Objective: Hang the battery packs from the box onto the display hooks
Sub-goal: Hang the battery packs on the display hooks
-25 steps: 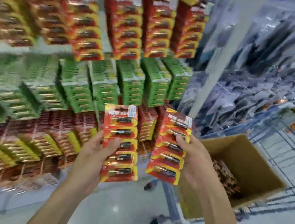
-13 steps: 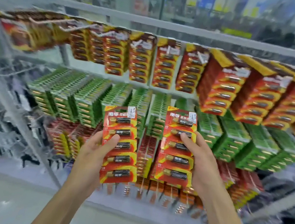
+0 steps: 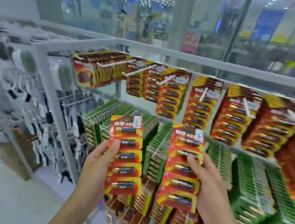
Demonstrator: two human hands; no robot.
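The left hand [image 3: 93,168] grasps one red battery pack [image 3: 125,157] with its fingers; the right hand [image 3: 211,190] grasps another pack [image 3: 182,168], upright before the display hooks [image 3: 203,94].

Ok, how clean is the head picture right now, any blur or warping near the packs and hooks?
Head view: left pack and right pack fairly sharp, print partly readable; hooks soft but visible; green packs smear and stretch toward the right edge; background shop is out of focus; light even, no hard shadows.
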